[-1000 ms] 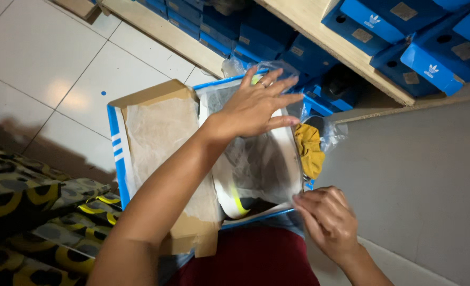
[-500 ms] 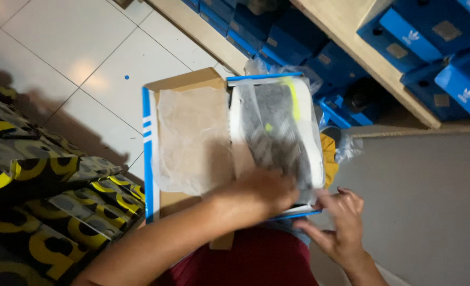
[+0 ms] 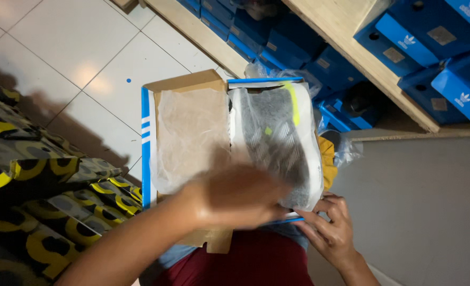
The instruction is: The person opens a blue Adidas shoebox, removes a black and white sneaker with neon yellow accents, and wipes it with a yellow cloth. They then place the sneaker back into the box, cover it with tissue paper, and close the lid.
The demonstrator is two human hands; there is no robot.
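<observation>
An open blue shoe box (image 3: 146,153) rests on my lap, its cardboard lid folded out to the left. Thin white wrapping paper (image 3: 190,135) lies over the lid side and over a grey shoe (image 3: 277,140) with a lime-yellow stripe in the box. My left hand (image 3: 235,196) is blurred, hovering over the near end of the box and paper, fingers spread, holding nothing I can make out. My right hand (image 3: 327,233) touches the box's near right corner with curled fingers.
Wooden shelves (image 3: 351,39) with several stacked blue shoe boxes (image 3: 436,37) fill the top right. A yellow item in clear plastic (image 3: 330,159) lies beside the box. White floor tiles (image 3: 81,58) are at the upper left, black-and-yellow patterned fabric (image 3: 38,185) at the left, a grey surface (image 3: 425,206) at the right.
My left hand drew back from the far end of the box to its near end, smoothing paper over the shoe. My right hand stayed at the box's near right corner.
</observation>
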